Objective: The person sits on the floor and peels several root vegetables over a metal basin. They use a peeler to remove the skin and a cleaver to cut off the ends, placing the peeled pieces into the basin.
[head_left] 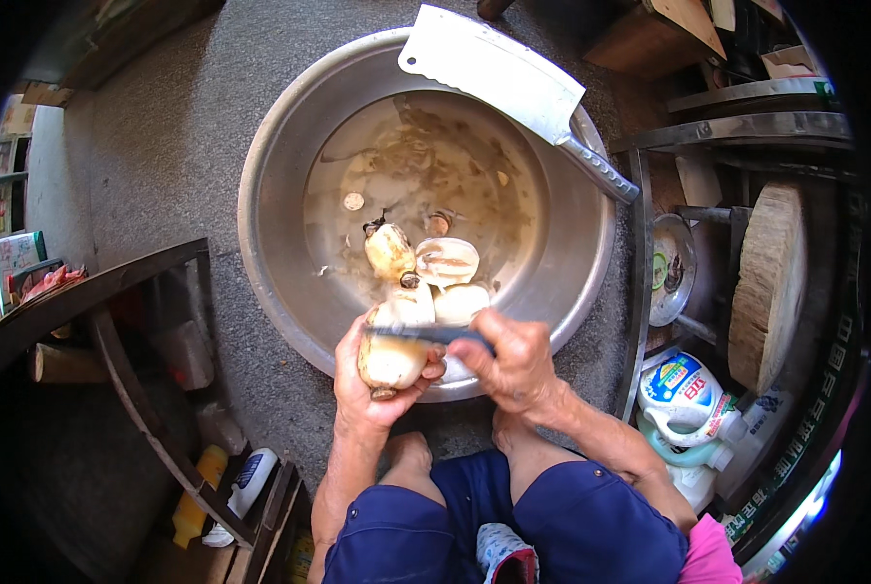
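Observation:
My left hand [359, 387] is wrapped around a pale, partly peeled lotus root [393, 362] at the near side of a large metal basin [272, 195]. In my right hand [518, 368] is a dark-handled peeler [443, 334], which lies across the upper part of that root; its head is blurred. Just beyond my hands, a brownish lotus root segment [389, 251] rests in the basin beside a cut pale piece [447, 261] and another pale segment [462, 303]. Murky water with brown scraps and a small round slice [353, 201] covers the basin's bottom.
A cleaver [499, 73] lies across the basin's far right rim, handle outward. To the right, a metal rack [640, 263] holds a round wooden board [768, 287], a steel dish [671, 273] and detergent bottles [684, 389]. Left stands a dark shelf frame [129, 365] with bottles [200, 492].

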Available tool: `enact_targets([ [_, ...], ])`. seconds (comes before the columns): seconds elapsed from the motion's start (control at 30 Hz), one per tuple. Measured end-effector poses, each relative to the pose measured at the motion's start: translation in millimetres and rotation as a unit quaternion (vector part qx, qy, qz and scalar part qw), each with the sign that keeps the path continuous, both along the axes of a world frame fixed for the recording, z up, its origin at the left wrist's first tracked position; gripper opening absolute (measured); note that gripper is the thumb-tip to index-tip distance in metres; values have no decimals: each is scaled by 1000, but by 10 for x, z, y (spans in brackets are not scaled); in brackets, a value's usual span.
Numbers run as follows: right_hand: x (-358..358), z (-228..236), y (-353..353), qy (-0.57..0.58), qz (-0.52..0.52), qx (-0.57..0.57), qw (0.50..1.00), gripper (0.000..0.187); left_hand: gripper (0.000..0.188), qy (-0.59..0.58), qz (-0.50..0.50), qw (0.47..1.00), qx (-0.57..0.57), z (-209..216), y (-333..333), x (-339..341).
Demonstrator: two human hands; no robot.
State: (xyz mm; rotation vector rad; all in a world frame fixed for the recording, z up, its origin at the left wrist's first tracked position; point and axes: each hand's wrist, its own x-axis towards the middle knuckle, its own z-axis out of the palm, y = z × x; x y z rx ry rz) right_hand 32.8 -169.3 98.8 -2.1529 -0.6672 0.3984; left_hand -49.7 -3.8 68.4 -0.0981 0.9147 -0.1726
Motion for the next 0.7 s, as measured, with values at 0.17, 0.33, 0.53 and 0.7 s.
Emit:
enact_targets([
  [0.17, -79, -183, -13, -29, -1, -38, 999, 47, 49, -58, 46, 995, -68, 18, -4, -28],
  [0.33, 109, -114, -83, 39, -34, -21, 998, 44, 59, 16, -11, 1000, 21, 70, 6, 58],
  [0.53, -177, -2, 29, -25, 61, 16, 998, 44, 64, -39, 7, 999, -13, -36, 7, 49],
  [0.7, -170, -143, 31, -37, 69, -29, 997, 43, 62, 3, 10, 999, 31, -12, -31, 50],
])
